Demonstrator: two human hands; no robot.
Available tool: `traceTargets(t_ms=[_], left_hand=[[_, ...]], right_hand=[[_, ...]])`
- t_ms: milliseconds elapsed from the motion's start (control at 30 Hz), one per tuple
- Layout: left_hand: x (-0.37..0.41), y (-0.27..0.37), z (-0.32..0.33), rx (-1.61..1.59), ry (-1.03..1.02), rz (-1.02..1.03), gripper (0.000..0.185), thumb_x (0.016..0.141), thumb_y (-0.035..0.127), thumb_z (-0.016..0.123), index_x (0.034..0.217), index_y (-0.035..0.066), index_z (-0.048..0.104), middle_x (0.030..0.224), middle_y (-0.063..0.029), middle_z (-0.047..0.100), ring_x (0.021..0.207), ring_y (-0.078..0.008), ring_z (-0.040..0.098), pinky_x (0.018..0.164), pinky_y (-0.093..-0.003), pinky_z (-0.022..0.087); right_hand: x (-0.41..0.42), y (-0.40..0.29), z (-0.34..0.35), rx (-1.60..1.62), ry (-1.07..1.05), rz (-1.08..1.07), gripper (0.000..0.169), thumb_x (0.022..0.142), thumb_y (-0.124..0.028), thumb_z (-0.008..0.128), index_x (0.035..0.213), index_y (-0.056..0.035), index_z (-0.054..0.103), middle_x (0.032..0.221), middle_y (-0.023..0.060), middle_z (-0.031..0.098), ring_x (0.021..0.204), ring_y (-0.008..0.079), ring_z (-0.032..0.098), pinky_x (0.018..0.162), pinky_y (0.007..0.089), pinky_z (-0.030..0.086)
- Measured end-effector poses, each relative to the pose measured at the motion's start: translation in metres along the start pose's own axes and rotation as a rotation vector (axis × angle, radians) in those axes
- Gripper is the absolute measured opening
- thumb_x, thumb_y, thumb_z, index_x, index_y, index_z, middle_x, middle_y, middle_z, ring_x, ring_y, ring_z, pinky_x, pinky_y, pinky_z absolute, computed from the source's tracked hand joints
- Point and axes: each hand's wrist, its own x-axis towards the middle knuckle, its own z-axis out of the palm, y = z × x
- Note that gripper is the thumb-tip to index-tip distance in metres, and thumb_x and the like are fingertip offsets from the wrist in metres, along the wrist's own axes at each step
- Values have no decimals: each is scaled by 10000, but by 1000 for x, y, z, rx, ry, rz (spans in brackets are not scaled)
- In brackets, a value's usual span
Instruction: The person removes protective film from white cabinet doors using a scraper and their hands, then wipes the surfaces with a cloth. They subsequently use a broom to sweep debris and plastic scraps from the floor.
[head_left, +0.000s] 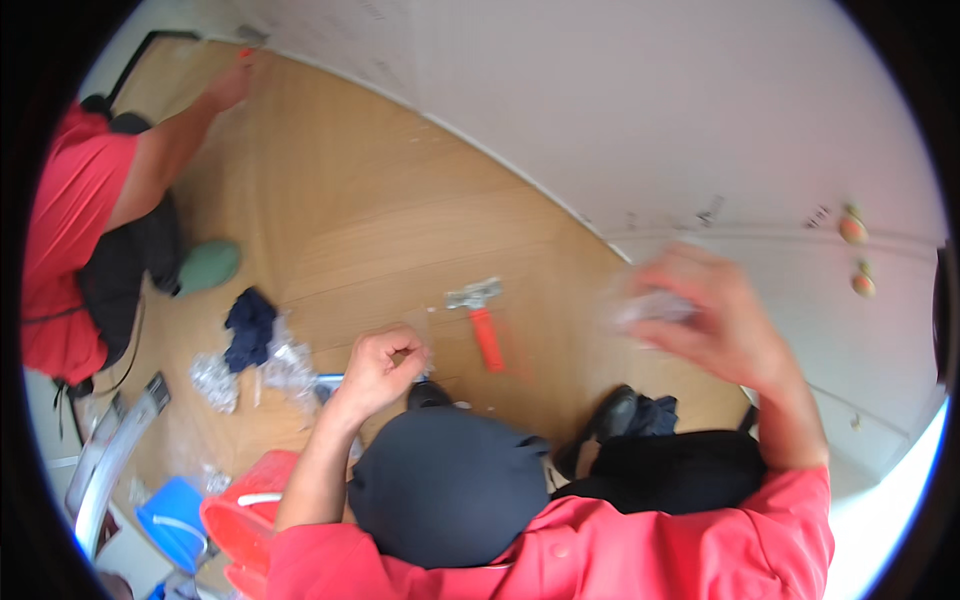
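Observation:
My left hand (386, 367) is raised over the floor, its thumb and index fingertip close together; a faint, clear sheet shows behind the fingertips, and I cannot tell whether they grip it. Blurred by motion, my right hand (705, 322) holds a crumpled piece of clear plastic (660, 307) between thumb and fingers, near the foot of the white panelled wall (637, 112). Between my hands, a scraper with a red handle (487, 341) and a wide metal head lies on the wood floor (360, 202).
At the left a co-worker in a red shirt (75, 187) reaches a red-handled tool (246, 54) to the wall's base. Dark blue cloth (250, 330), clear plastic bags (289, 364), a blue bucket (172, 525), red buckets (240, 517) and a metal ladder (112, 457) are at lower left.

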Motion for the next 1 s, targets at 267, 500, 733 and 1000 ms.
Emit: traceTargets(t_ms=[267,500,733,1000], left_hand=[[68,162,51,-68,-304,626,66,807,35,631,768,2,589,739,-114,589,663,-262,573,608,-334,451],[85,226,17,282,-502,511,94,760,66,702,753,-14,653,777,-141,676,630,-222,627,539,-318,454],[139,257,84,321,199,743,131,760,16,710,760,27,580,703,-32,528,631,-140,558,544,-271,438],[182,238,194,-95,687,992,340,724,62,772,1015,66,597,957,-53,542,748,-165,509,630,-279,464]], right_hand=[[10,16,33,798,-470,256,566,715,-64,713,1250,-32,531,1062,93,604,968,170,568,813,307,465],[-53,69,17,564,-328,295,166,754,-140,591,833,-3,641,671,21,578,626,116,533,568,282,426],[-74,87,16,327,-416,240,168,744,-159,581,756,8,602,627,90,546,589,178,529,565,325,427],[-56,101,43,278,-264,37,222,719,-174,565,780,35,605,737,228,590,708,361,581,652,443,440]])
